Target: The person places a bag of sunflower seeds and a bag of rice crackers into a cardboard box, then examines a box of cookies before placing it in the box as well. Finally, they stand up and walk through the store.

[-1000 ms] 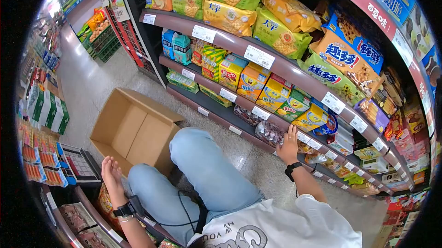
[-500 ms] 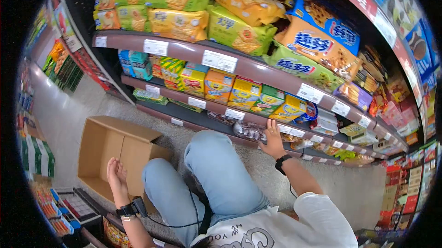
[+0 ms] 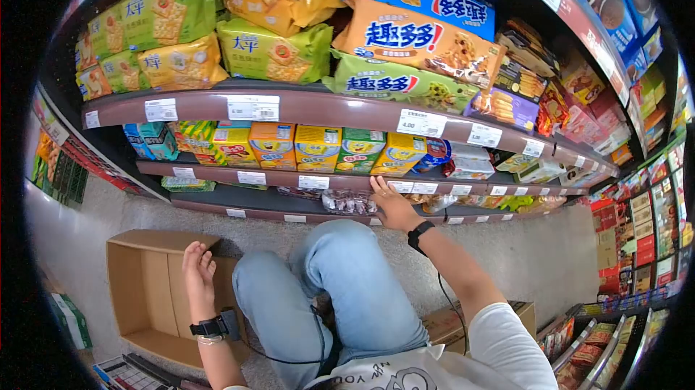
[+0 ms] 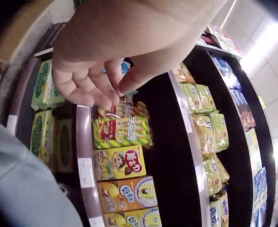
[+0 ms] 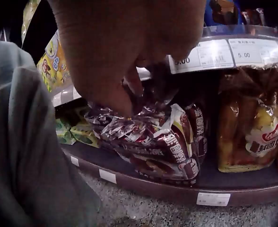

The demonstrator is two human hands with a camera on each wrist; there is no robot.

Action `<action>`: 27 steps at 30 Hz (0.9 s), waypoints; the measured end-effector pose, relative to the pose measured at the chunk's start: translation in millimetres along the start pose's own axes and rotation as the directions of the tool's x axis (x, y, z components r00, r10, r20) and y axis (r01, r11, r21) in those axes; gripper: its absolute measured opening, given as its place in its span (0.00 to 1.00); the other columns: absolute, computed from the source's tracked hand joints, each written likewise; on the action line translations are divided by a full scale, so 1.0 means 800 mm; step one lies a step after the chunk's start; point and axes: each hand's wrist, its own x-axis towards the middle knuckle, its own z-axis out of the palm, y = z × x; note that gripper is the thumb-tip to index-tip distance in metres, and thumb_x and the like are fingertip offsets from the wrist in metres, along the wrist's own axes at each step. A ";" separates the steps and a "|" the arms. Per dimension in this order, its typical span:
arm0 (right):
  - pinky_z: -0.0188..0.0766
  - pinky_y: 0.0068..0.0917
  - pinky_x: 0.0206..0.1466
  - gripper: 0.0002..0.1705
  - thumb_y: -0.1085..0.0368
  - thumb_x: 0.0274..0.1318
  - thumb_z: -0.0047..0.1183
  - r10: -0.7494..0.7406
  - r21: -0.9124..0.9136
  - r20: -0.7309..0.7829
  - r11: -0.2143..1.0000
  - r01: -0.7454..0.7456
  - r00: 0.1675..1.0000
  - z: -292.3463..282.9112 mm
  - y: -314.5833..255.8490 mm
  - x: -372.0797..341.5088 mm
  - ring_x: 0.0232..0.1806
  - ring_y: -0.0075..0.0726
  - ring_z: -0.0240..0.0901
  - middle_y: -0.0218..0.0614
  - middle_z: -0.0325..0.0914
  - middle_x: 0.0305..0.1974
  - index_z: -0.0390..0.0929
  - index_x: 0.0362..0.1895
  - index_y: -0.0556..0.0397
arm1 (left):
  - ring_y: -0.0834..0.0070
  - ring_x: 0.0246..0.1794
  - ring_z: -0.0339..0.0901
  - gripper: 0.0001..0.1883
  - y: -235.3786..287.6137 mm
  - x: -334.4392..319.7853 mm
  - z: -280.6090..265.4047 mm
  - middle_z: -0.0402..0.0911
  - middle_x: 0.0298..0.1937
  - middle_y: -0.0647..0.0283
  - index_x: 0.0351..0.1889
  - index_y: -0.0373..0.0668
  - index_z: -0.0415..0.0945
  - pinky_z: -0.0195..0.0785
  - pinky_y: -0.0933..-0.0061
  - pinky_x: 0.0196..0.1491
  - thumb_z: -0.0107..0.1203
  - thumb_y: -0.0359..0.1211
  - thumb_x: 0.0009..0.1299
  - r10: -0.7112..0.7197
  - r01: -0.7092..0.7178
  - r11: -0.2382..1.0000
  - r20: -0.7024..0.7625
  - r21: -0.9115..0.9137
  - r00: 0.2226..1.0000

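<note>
While the pale-blue denim knees filled the lower middle of the head view, the left hand, fingers loosely curled and empty, hung at lower left over the open brown cardboard box. Near the centre, the right hand rested, fingers spread, on the maroon shelf edge; whether its thumb touched the glossy dark-purple snack bag on the bottom shelf could not be told. Beyond stood colourful small cartons, below the orange plastic cookie pack at upper centre.
</note>
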 end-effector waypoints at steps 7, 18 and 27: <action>0.51 0.47 0.69 0.19 0.72 0.44 0.55 -0.035 0.017 -0.004 0.999 0.035 0.999 0.001 0.013 0.001 0.72 0.52 0.43 0.47 0.45 0.71 0.72 0.44 0.57 | 0.81 0.38 0.72 0.10 -0.016 0.003 0.002 0.77 0.42 0.71 0.48 0.48 0.73 0.65 0.79 0.41 0.52 0.35 0.69 -0.038 0.038 0.999 -0.048 0.001 0.998; 0.59 0.41 0.65 0.18 0.71 0.51 0.46 0.090 -0.039 0.107 0.996 -0.086 0.990 -0.036 0.033 -0.017 0.66 0.55 0.58 0.54 0.59 0.64 0.73 0.49 0.53 | 0.81 0.37 0.72 0.10 -0.005 -0.003 0.079 0.77 0.40 0.73 0.47 0.50 0.73 0.65 0.79 0.38 0.52 0.35 0.67 -0.034 0.040 0.994 0.070 -0.097 0.997; 0.68 0.49 0.54 0.20 0.67 0.52 0.48 0.228 0.065 -0.120 0.973 -0.222 0.966 -0.103 -0.034 -0.075 0.55 0.59 0.68 0.53 0.75 0.48 0.70 0.53 0.49 | 0.81 0.37 0.74 0.11 0.042 -0.027 0.117 0.76 0.41 0.71 0.47 0.47 0.72 0.69 0.79 0.37 0.52 0.34 0.68 0.102 -0.085 0.992 0.201 -0.093 0.974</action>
